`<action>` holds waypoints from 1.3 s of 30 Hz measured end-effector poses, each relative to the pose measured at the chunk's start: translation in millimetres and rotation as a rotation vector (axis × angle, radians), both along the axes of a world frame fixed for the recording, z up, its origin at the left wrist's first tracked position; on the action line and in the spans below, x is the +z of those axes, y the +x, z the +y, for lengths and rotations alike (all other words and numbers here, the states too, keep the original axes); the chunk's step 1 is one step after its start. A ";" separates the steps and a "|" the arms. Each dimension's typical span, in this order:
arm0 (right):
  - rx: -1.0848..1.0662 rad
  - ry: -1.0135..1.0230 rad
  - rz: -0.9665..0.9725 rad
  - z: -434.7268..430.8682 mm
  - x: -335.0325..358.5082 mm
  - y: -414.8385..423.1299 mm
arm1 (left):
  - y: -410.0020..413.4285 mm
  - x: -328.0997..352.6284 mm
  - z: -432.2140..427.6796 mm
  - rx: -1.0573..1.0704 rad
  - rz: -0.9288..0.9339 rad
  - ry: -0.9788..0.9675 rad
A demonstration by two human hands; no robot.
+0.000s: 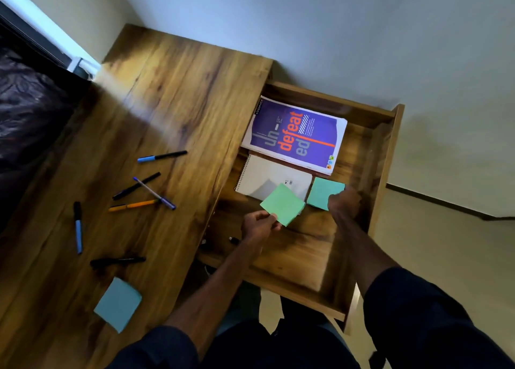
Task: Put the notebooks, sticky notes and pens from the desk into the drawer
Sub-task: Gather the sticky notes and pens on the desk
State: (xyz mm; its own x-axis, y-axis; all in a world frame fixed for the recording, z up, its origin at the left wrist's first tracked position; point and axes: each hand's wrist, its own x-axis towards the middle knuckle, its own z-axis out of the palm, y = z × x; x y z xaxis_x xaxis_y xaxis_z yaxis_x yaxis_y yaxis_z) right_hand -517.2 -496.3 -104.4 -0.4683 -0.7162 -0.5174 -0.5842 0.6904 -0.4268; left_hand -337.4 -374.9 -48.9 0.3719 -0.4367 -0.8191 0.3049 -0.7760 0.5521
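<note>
The open drawer (387,151) holds a purple notebook (295,134) and a white spiral notebook (262,179). My left hand (257,225) pinches a light green sticky pad (282,203) by its near corner, above the drawer and over the spiral notebook's edge. My right hand (344,201) grips a teal sticky pad (324,191) low in the drawer, right of the spiral notebook. On the desk (172,95) lie several pens: a blue-capped marker (161,156), a crossed group (145,191), another blue marker (78,226), a black pen (117,261). A blue sticky pad (118,303) rests near the desk's front.
A dark bed cover (30,106) lies left of the desk. A small dark object (234,240) sits on the drawer floor near my left wrist. The wall is behind the desk and the floor (446,257) to the right of the drawer.
</note>
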 end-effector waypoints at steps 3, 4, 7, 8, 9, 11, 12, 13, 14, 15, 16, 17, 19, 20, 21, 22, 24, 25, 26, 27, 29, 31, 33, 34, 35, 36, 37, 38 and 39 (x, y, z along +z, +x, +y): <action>0.039 0.022 0.020 1.5 1.7 3.3 | -7.0 -4.1 -0.9 -0.004 0.008 -0.008; 0.053 0.016 0.035 3.2 2.1 5.1 | -9.2 -3.5 -0.6 -0.008 0.010 -0.007; 0.142 -0.058 0.108 14.5 0.7 8.4 | -15.4 -2.8 -0.3 0.025 0.047 -0.003; 0.181 -0.097 0.083 20.7 -1.6 9.5 | -17.5 -2.0 -0.7 0.048 0.064 -0.003; 0.178 -0.124 -0.007 29.3 2.5 11.9 | -19.4 -1.6 -1.4 0.073 0.080 -0.006; 0.055 -0.085 -0.294 48.6 16.1 16.5 | -24.6 0.0 -3.1 0.101 0.091 -0.006; -0.041 -0.056 -0.436 58.1 23.5 17.3 | -27.7 0.4 -3.5 0.102 0.087 -0.005; -0.114 -0.025 -0.566 67.1 28.9 15.9 | -31.3 0.8 -3.9 0.099 0.083 -0.007; -0.146 0.004 -0.677 74.3 32.3 12.4 | -35.0 1.7 -4.1 0.094 0.078 -0.010; -0.147 0.035 -0.760 80.1 31.7 7.2 | -39.0 2.6 -3.9 0.088 0.078 -0.016; -0.149 0.061 -0.811 83.3 31.9 2.0 | -42.7 4.0 -3.9 0.079 0.080 -0.021; -0.158 0.072 -0.821 85.1 28.0 -3.7 | -46.2 5.1 -3.8 0.071 0.087 -0.025; -0.181 0.068 -0.749 85.1 20.1 -11.6 | -52.7 8.5 -4.4 0.044 0.103 -0.014; -0.189 0.063 -0.679 84.4 16.6 -14.4 | -55.5 9.6 -4.1 0.020 0.104 0.004; -0.190 0.057 -0.604 83.2 12.1 -16.4 | -57.2 9.4 -4.0 -0.007 0.097 0.025; -0.181 0.061 -0.528 81.0 9.8 -17.1 | -57.5 7.7 -3.7 -0.033 0.082 0.044; -0.120 0.093 -0.372 78.9 6.2 -19.0 | -56.3 5.8 -1.5 -0.071 0.046 0.073; -0.082 0.123 -0.303 78.1 5.1 -19.7 | -55.0 4.6 -0.1 -0.085 0.038 0.081; -0.061 0.156 -0.251 77.3 4.7 -20.0 | -53.3 4.2 1.1 -0.096 0.037 0.086; -0.051 0.183 -0.208 76.9 2.5 -20.6 | -51.2 4.0 2.2 -0.105 0.039 0.086; -0.050 0.240 -0.156 76.8 -3.3 -22.2 | -47.4 4.9 3.9 -0.117 0.057 0.087; -0.065 0.291 -0.146 80.2 -10.4 -23.2 | -43.7 4.2 5.7 -0.124 0.068 0.091; -0.085 0.293 -0.152 83.9 -14.4 -22.4 | -40.7 3.6 6.5 -0.125 0.073 0.099; -0.071 0.276 -0.135 84.5 -12.3 -21.0 | -40.0 4.1 6.8 -0.124 0.078 0.102; -0.044 0.256 -0.113 84.2 -9.8 -19.3 | -39.3 3.9 7.1 -0.124 0.083 0.102; -0.019 0.232 -0.101 83.0 -7.3 -17.8 | -39.1 4.4 7.1 -0.128 0.089 0.100; 0.003 0.214 -0.092 81.9 -4.9 -16.5 | -38.4 5.1 7.4 -0.136 0.092 0.095; 0.017 0.205 -0.083 81.1 0.1 -14.3 | -37.8 5.6 7.8 -0.145 0.092 0.091; 0.037 0.194 -0.067 80.4 6.6 -11.7 | -37.3 5.2 8.3 -0.153 0.092 0.088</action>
